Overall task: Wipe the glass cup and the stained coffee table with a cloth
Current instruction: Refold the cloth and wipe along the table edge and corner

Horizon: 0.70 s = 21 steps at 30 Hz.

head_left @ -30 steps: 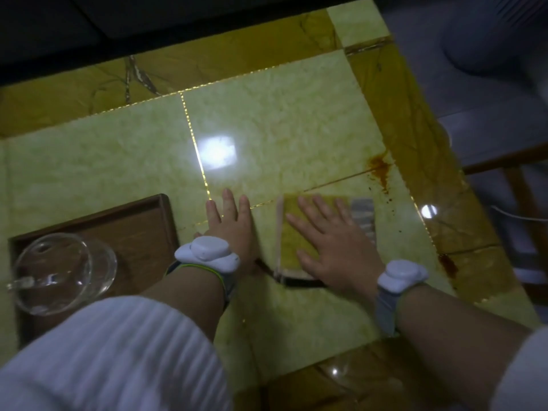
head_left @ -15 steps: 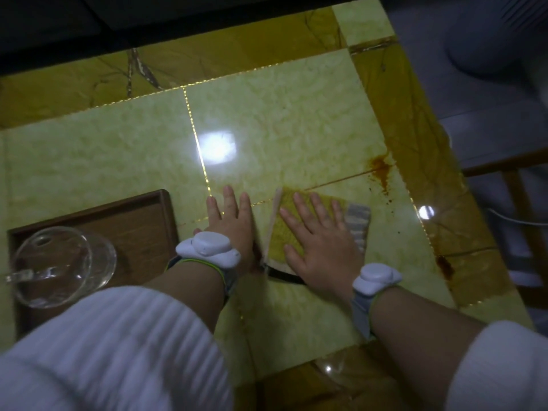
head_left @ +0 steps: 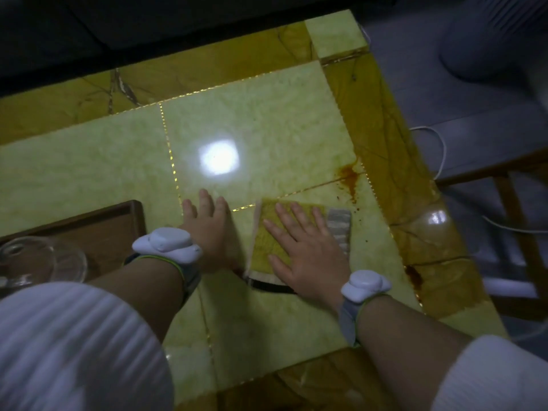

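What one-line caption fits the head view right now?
Right hand presses the cloth flat on the coffee table, short of the stain; left hand rests alongside.

The right hand (head_left: pixel 308 256) presses flat on a yellow cloth (head_left: pixel 268 241) near the coffee table's (head_left: pixel 267 120) right edge, beside reddish-brown stains (head_left: pixel 350 176). The left hand (head_left: pixel 207 229) rests flat alongside; a glass cup (head_left: pixel 35 259) sits in a wooden tray (head_left: pixel 118 226) at the left edge.

I find no legible text, label, brand, number or sign anywhere in my head view. The white wrist devices (head_left: pixel 166 247) show blank casings to me, and the cloth (head_left: pixel 268 241), the wooden tray (head_left: pixel 118 221) and the coffee table (head_left: pixel 267 129) carry no readable markings.
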Each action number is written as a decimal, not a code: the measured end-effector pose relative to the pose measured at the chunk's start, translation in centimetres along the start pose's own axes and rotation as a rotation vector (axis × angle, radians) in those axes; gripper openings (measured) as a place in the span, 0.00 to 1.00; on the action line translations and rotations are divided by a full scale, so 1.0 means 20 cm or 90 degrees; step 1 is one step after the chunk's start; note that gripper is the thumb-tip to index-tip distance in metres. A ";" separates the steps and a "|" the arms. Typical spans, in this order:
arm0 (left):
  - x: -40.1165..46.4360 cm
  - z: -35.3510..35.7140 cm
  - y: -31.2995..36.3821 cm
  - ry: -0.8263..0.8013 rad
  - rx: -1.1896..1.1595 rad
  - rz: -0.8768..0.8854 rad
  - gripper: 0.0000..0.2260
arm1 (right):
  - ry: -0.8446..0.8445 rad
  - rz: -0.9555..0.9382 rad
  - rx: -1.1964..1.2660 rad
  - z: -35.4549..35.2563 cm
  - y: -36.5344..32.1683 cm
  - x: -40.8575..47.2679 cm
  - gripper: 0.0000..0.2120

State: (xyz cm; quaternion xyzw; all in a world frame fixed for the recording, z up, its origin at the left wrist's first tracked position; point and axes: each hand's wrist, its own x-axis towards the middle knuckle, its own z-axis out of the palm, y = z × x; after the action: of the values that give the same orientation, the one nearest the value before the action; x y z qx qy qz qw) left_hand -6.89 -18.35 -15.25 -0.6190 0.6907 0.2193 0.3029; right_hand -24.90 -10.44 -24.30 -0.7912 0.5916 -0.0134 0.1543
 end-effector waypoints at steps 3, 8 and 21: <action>0.03 0.00 0.09 0.015 -0.013 0.014 0.52 | 0.003 0.041 -0.006 -0.03 0.13 -0.03 0.31; 0.11 -0.01 0.25 0.026 -0.039 0.027 0.53 | 0.012 0.090 -0.008 -0.09 0.33 -0.04 0.30; 0.26 -0.15 0.50 0.008 -0.126 -0.041 0.65 | 0.001 0.108 -0.030 -0.22 0.71 0.16 0.32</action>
State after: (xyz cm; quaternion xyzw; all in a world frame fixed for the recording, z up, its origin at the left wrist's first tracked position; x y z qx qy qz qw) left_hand -17.56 -22.88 -17.41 -0.6691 0.6472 0.2729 0.2427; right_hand -38.12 -18.02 -24.37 -0.7414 0.6570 0.0131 0.1362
